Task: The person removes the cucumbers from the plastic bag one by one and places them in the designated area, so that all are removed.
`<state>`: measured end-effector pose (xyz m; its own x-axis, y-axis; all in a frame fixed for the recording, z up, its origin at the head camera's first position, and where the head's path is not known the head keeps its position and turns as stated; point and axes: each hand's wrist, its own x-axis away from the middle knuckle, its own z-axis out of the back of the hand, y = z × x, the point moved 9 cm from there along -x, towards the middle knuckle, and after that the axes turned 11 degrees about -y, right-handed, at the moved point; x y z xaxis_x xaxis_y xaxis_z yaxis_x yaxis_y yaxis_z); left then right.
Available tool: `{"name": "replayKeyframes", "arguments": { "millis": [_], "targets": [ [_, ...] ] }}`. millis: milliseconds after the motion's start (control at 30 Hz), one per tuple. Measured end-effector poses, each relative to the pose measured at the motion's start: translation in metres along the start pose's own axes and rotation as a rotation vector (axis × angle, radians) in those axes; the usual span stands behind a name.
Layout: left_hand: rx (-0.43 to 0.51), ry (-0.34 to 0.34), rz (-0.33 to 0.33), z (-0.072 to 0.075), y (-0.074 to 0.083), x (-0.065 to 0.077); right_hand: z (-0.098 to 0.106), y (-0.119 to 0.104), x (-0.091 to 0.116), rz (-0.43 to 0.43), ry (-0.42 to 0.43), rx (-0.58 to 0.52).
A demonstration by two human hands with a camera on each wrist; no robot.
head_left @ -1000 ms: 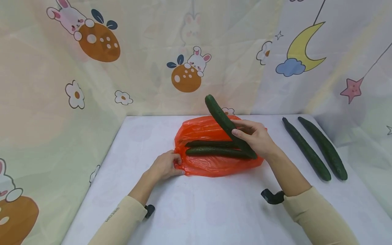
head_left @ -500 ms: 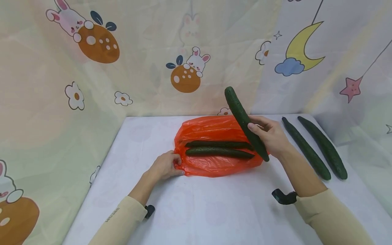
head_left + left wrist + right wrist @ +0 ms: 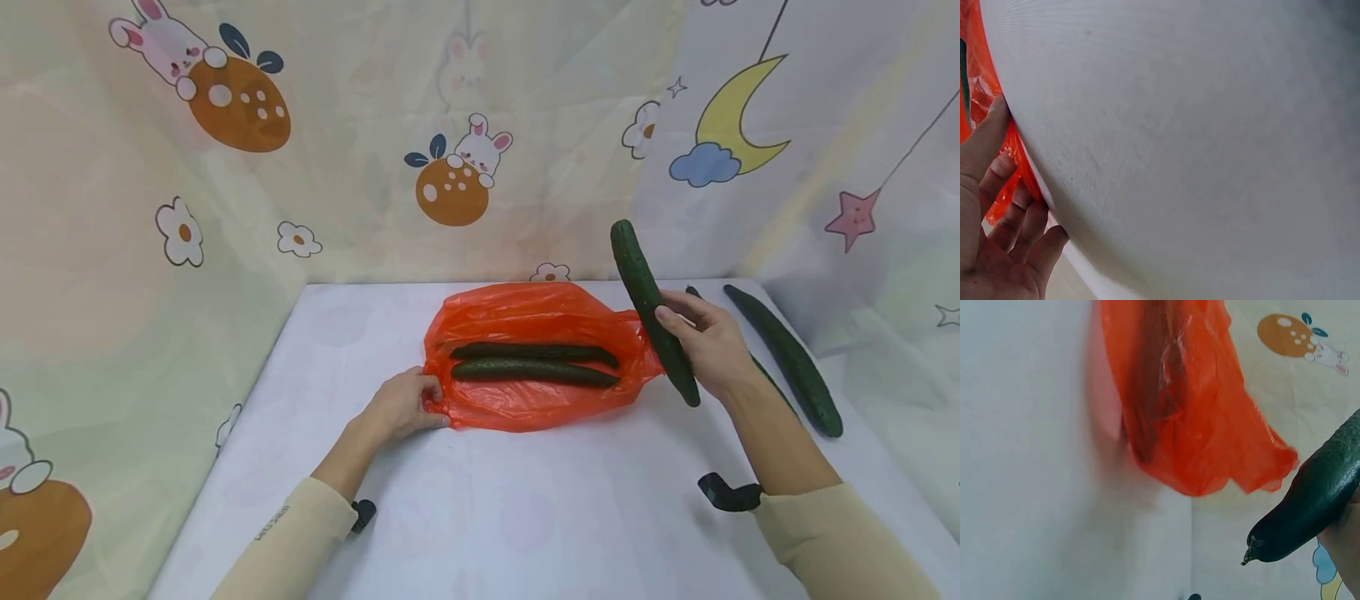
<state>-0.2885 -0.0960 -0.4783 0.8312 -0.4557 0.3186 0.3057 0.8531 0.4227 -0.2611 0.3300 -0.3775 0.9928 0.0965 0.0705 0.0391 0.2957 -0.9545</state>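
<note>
My right hand (image 3: pixel 710 346) holds a long dark-green cucumber (image 3: pixel 637 271) above the table, at the right end of an orange-red plastic bag (image 3: pixel 517 312). The cucumber leans with its upper end to the left. In the right wrist view, the stem end of this cucumber (image 3: pixel 1297 528) points down beside the bag. Two more cucumbers (image 3: pixel 532 372) lie side by side on the bag's mouth area. At the bag's left end, my left hand (image 3: pixel 399 404) pinches the thin plastic between thumb and fingers; the left wrist view shows the crumpled plastic (image 3: pixel 1019 153) in its grip.
Two cucumbers lie at the table's right side: one (image 3: pixel 787 362) in plain sight, the other (image 3: pixel 767 375) mostly behind my right hand and wrist. A white cloth (image 3: pixel 487 508) covers the table. A printed curtain (image 3: pixel 360 167) stands behind it and along both sides.
My right hand has carried the cucumber rightward, from over the bag to beyond its right end, uncovering the two cucumbers there. My left hand stays at the bag's left end.
</note>
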Motion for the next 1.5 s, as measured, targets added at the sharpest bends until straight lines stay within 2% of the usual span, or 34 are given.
{"name": "replayKeyframes", "arguments": {
  "millis": [267, 467, 600, 800, 1067, 1333, 1500],
  "targets": [
    [0.008, -0.002, -0.002, -0.002, -0.002, 0.002, 0.021, 0.020, 0.001, 0.015, 0.031, -0.063],
    [0.014, 0.004, -0.002, 0.000, 0.000, 0.003, 0.039, 0.039, 0.002, -0.029, 0.088, -0.108],
    [0.012, -0.002, 0.012, 0.000, -0.001, 0.002, 0.050, 0.050, 0.002, -0.069, 0.114, -0.058],
    [-0.002, -0.002, 0.006, -0.001, 0.000, 0.001, 0.061, 0.061, -0.001, -0.078, 0.131, 0.052],
    [-0.001, 0.001, 0.008, -0.003, 0.000, -0.001, 0.075, 0.085, -0.001, -0.132, 0.154, 0.109],
    [0.019, -0.011, 0.031, -0.005, 0.001, -0.003, 0.092, 0.100, 0.001, -0.210, 0.179, 0.299],
    [0.012, 0.003, 0.041, -0.002, -0.002, 0.000, 0.094, 0.108, -0.005, -0.239, 0.182, 0.317]
  ]
}}
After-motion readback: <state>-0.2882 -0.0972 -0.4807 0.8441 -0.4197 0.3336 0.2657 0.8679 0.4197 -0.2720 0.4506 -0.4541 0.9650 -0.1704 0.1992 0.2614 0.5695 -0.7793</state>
